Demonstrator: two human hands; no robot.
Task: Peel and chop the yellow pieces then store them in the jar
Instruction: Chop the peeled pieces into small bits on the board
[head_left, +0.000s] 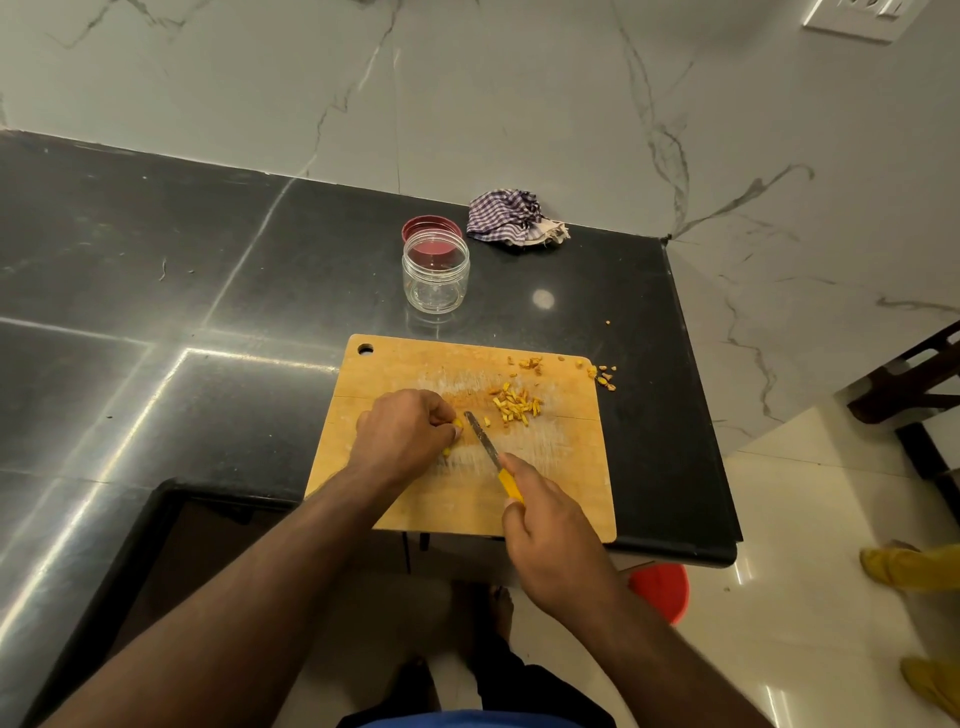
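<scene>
The left hand (400, 431) is pinching a yellow piece (457, 425) with curled fingers on the wooden cutting board (561, 467), while the right hand (545, 530) is gripping a yellow-handled knife (491, 457), blade beside it. Chopped bits (514, 405) are lying just right. An open jar (435, 270) is standing beyond the board, its red lid (431, 227) behind, a checked cloth (511, 218) nearby on the black countertop (156, 291). No writing is showing.

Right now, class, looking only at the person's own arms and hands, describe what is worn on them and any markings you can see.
Both forearms are bare up to the frame's lower edge: no sleeves show. The left hand and right hand wear no gloves. No watch, bracelet or ring shows, and no markings can be made out.
</scene>
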